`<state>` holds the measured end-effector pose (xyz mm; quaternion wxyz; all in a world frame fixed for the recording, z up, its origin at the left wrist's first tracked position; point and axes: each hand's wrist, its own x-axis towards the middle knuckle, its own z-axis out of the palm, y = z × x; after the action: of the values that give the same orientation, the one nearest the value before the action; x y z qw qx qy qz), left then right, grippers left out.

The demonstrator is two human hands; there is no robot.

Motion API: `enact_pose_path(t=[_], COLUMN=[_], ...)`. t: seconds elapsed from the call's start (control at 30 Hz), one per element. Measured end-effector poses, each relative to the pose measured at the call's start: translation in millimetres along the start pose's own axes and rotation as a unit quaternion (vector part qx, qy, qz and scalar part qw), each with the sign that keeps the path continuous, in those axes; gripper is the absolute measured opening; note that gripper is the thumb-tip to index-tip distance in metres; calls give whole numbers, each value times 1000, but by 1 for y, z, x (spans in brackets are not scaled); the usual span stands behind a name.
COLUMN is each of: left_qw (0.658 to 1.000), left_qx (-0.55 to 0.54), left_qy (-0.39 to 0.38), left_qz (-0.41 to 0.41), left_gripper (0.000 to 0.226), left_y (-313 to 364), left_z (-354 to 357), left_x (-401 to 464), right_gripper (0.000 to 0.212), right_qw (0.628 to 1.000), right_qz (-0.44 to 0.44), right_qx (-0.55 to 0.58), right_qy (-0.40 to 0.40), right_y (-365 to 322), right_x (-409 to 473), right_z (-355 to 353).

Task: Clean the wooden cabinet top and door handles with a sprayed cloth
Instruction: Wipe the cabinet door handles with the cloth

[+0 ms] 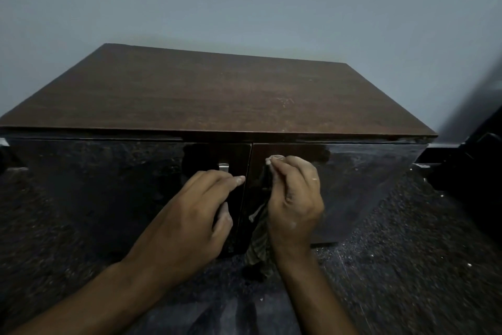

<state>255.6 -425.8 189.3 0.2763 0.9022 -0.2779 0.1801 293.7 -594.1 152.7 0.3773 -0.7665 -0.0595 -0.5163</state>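
The wooden cabinet top (217, 92) is brown and bare. Below it are two glossy dark doors. My left hand (195, 212) rests on the left door (108, 185) with fairly straight fingers and covers the lower part of its metal handle (223, 167). My right hand (293, 198) is curled at the inner edge of the right door (366, 177), where that door's handle lies hidden under it. It grips a dark striped cloth (258, 245), which hangs down below the palm.
A plain grey wall (244, 3) stands behind the cabinet. Speckled dark floor (407, 253) with small white flecks lies around it. A dark object (478, 160) stands close to the cabinet's right side.
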Motion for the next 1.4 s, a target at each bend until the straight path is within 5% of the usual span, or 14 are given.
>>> enact_pose_path(t=[0.13,0.23,0.4,0.63,0.77,0.93,1.2,1.4], left_qw=[1000,1000,1000,1000,1000,1000,999,998], left_qx=[4,4,7,8,10,9,-1,8], left_qy=[-7,-3,5,12,7,7,-38,-54], left_qz=[-2,-1,14,0,-4,2,26,38], left_gripper=[46,45,45,44,43,44,47,51], left_y=[0,0,4,-2,-4,-5,-2,1], left_z=[0,1,-3,-10,-8,-3,13,16], left_x=[0,1,2,-3,-4,-2,3,4], right_gripper=[14,11,15,11,4,17,12,17], right_qw=[990,993,978,990,985,928,966,961], right_qz=[-93,-64,-153,90,118,345,238,262], right_qx=[-59,-74,-79,25,11,89,81,88], right_qy=[-86,-72,-118,109,126,112,56,10], right_y=[3,2,2,5,11,8,8,10], right_x=[6,6,-7,9,6,-30,-5,-16], right_z=[-9,-9,0,-7,-8,2,-4,-9])
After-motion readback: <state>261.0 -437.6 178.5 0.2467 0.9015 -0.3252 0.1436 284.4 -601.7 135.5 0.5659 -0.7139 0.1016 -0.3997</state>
